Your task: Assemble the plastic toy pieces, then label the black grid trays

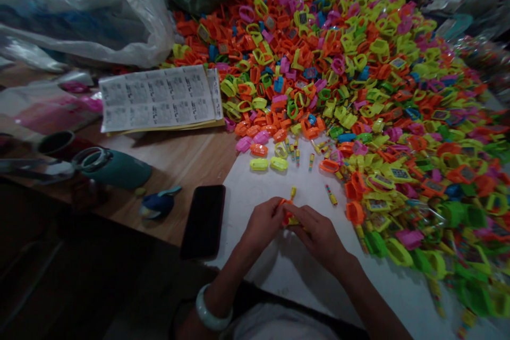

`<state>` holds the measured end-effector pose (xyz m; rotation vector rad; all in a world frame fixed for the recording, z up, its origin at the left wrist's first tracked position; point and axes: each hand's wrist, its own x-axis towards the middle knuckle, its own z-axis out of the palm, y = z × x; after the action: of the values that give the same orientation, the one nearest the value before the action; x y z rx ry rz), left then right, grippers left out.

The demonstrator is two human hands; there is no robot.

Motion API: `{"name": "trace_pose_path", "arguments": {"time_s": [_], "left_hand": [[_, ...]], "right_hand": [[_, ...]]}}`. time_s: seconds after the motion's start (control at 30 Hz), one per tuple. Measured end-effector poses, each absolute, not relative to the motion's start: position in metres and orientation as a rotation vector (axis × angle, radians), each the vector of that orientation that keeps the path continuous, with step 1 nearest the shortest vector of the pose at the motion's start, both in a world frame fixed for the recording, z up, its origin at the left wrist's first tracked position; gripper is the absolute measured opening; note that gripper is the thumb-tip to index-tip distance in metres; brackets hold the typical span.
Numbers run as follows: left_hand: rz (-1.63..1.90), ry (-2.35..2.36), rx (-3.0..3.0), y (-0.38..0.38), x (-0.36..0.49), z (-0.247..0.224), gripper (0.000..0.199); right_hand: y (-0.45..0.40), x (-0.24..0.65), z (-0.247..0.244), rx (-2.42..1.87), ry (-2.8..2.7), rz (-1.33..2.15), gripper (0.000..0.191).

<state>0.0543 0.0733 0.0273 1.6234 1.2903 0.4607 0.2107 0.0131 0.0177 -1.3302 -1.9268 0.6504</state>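
I am pinching one orange toy (287,217) with left hand (262,223) and right hand (321,231), seemingly unfinished, while the upper-right heap (342,58) is apparently waiting, finished pieces being indistinguishable.

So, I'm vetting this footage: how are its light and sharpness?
All head view: dim, lower left nearly black; soft shadows on the white sheet below the left hand and right hand; printed sheet too blurred to read; the pile of plastic pieces blurry toward the right edge.
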Motion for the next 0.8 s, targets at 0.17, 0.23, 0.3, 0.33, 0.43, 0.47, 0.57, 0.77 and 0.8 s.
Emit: {"name": "trace_pose_path", "arguments": {"time_s": [0.17,0.23,0.3,0.33,0.43,0.47,0.57,0.77,0.8], "left_hand": [[0.565,1.0,1.339,0.065,0.053,0.033,0.041],[0.648,0.903,1.234,0.058,0.054,0.032,0.05],[0.713,0.904,1.228,0.052,0.056,0.028,0.052],[0.743,0.947,1.251,0.049,0.058,0.026,0.052],[0.792,1.117,1.319,0.048,0.06,0.022,0.041],[0.793,1.166,1.346,0.05,0.059,0.022,0.038],[0.714,1.257,1.468,0.056,0.054,0.026,0.039],[0.501,1.297,1.755,0.059,0.05,0.032,0.038],[0.483,1.298,1.803,0.059,0.051,0.033,0.039]], "right_hand": [[0.012,0.207,0.023,-1.382,-1.813,0.632,0.03],[0.01,0.202,0.023,-1.462,-1.618,0.676,0.023],[0.007,0.197,0.022,-1.56,-1.427,0.757,0.018],[0.006,0.195,0.021,-1.589,-1.357,0.806,0.017],[0.003,0.193,0.021,-1.59,-1.303,0.919,0.025],[0.003,0.195,0.022,-1.585,-1.32,0.93,0.031],[0.004,0.205,0.027,-1.514,-1.503,0.879,0.031],[0.012,0.224,0.033,-1.362,-1.692,0.62,0.029],[0.013,0.225,0.033,-1.358,-1.702,0.618,0.031]]}}
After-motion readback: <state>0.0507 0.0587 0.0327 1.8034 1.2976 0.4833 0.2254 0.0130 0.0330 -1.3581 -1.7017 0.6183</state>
